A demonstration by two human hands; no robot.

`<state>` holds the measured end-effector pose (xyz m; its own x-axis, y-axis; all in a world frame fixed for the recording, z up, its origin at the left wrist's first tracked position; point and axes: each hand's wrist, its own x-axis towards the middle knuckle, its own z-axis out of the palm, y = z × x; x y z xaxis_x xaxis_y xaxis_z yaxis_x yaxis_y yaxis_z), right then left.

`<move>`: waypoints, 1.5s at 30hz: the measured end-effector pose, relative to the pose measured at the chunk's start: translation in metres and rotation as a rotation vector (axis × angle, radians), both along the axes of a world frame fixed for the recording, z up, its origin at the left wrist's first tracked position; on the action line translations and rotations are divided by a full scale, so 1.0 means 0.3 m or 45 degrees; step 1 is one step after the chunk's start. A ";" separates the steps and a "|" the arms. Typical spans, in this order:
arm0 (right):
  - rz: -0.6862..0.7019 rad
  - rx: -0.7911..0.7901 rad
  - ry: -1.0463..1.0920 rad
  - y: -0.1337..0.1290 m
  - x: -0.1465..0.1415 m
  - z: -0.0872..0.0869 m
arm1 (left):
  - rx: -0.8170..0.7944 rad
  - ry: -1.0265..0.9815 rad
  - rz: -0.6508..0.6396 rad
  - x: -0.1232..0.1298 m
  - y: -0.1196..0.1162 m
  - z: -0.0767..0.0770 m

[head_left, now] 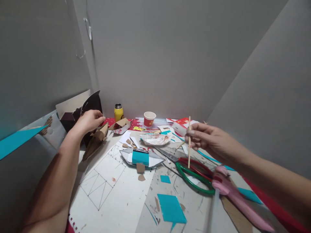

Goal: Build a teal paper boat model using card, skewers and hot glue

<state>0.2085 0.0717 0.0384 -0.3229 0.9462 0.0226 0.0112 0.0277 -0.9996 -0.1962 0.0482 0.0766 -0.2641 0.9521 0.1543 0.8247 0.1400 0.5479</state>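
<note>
My right hand (202, 137) pinches a thin wooden stick (189, 145), held upright above the scissors. My left hand (92, 120) reaches to the back left, over a folded brown cardboard piece (97, 142) and beside a dark box (91, 105). Its fingers are bent, and whether they hold anything is hidden. Between the hands, a small boat-shaped piece (152, 161) with a teal band (140, 158) lies on the drawing paper. Scissors with red and green handles (191, 184) lie to its right.
A pink glue gun (235, 197) lies at the front right. Teal scraps (171, 208) are at the front. Farther back stand a yellow bottle (118, 113) and a red-and-white paper cup (149, 119). A stained white tray (156, 139) sits behind the boat-shaped piece.
</note>
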 end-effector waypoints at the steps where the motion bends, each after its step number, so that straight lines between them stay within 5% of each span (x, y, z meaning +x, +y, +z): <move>1: 0.029 -0.014 -0.009 -0.008 -0.003 -0.004 | -0.051 0.062 -0.021 0.010 0.005 -0.012; 9: 0.200 -0.108 -0.070 -0.050 -0.032 -0.029 | -0.465 0.400 -0.078 0.006 0.073 -0.105; 16: 0.186 -0.250 -0.072 -0.057 -0.070 -0.035 | -0.632 0.206 -0.243 0.004 0.067 -0.107; 20: 0.168 -0.272 -0.125 -0.047 -0.067 -0.047 | -0.556 0.006 -0.290 -0.007 0.066 -0.095; 26: 0.199 -0.197 -0.216 -0.045 -0.075 -0.055 | -0.254 -0.061 -0.099 -0.015 0.149 -0.134; 32: 0.291 -0.188 -0.280 -0.043 -0.078 -0.083 | -0.341 -0.133 -0.210 0.018 0.243 -0.202; 39: 0.342 -0.203 -0.308 -0.041 -0.059 -0.100 | -0.453 -0.224 -0.430 0.061 0.272 -0.185; 45: 0.371 -0.207 -0.325 -0.051 -0.060 -0.093 | -0.346 -0.003 -0.221 -0.012 0.271 -0.169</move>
